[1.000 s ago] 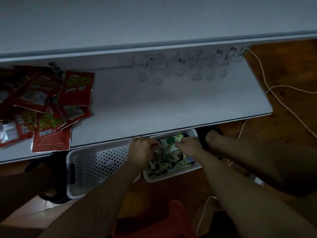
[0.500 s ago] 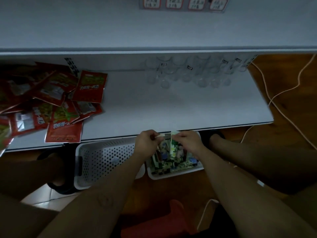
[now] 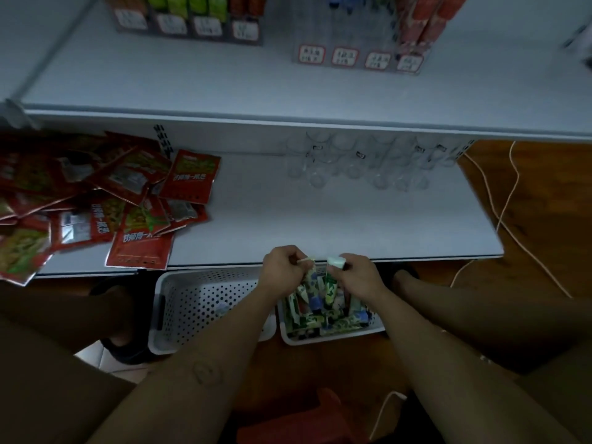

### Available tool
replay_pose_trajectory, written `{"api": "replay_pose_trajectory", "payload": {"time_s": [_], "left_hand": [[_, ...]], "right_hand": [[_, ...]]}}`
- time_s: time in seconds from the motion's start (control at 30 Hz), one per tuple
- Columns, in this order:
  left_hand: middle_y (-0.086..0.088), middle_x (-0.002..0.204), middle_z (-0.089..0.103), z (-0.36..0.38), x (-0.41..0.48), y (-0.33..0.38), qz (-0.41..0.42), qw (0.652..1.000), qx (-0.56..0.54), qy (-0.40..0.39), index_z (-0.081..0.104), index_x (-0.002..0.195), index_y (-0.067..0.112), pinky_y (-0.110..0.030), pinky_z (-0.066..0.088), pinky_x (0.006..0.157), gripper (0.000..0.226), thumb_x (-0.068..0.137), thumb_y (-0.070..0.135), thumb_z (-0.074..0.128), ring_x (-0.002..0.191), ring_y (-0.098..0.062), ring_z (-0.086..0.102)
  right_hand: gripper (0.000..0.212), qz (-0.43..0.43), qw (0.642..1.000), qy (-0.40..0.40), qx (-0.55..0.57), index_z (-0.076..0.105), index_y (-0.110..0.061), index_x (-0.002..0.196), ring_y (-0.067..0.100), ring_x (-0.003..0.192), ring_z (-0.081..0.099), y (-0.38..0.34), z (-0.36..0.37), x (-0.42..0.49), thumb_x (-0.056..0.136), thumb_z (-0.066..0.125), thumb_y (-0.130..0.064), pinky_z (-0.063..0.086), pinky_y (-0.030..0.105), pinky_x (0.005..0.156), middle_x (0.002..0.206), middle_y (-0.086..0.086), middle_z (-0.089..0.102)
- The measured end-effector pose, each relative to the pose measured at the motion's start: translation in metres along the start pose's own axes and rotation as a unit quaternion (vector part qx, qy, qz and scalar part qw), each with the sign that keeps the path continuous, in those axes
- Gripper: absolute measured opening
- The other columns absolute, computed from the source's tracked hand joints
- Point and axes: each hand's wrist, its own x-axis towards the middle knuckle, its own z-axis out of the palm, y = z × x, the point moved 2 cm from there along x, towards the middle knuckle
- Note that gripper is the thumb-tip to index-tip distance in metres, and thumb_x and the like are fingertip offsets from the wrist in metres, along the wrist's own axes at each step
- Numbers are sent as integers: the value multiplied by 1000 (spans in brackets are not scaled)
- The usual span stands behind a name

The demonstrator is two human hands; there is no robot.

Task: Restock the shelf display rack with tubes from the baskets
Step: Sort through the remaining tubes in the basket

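Red packets (image 3: pixel 96 200) lie heaped at the left of the lower shelf (image 3: pixel 336 219), with a nearly bare white basket (image 3: pixel 198 302) on the floor below. The left hand (image 3: pixel 283 269) pinches one tube (image 3: pixel 309 277) and the right hand (image 3: pixel 357 274) grips another tube (image 3: pixel 331 278) near its pale cap. Both tubes hang just above the right basket (image 3: pixel 333 336), which is full of tubes.

Likely small shop: white shelves (image 3: pixel 320 219), price labels (image 3: pixel 344 56) under racked goods, red snack packets (image 3: pixel 141 241).
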Motion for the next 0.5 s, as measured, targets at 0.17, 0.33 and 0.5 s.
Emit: {"api": "replay_pose_trajectory", "payload": {"time_s": [0.17, 0.33, 0.5], "left_hand": [[-5, 68, 66, -4, -5, 8, 19, 1000, -5, 20, 66, 75, 14, -25, 53, 56, 16, 83, 26, 72, 61, -18, 64], [1, 69, 64, -7, -13, 2, 18, 1000, 8, 19, 67, 79, 14, -19, 44, 55, 15, 84, 27, 71, 64, -13, 60], [2, 72, 64, -2, -20, -2, 20, 999, 33, -10, 67, 86, 13, -9, 38, 48, 13, 88, 26, 67, 61, -3, 57]], "right_hand": [[25, -19, 1000, -9, -24, 63, -6, 86, 21, 64, 53, -5, -9, -6, 93, 60, -29, 42, 32, 63, 70, 5, 57], [24, 36, 999, -33, -7, 63, -13, 113, 23, 82, 63, 14, -4, -4, 91, 63, -23, 52, 31, 69, 101, 9, 63], [24, 69, 970, -123, -199, 58, -13, 117, 25, 69, 52, 47, 6, 0, 94, 53, -13, 45, 35, 65, 97, 18, 65]]}}
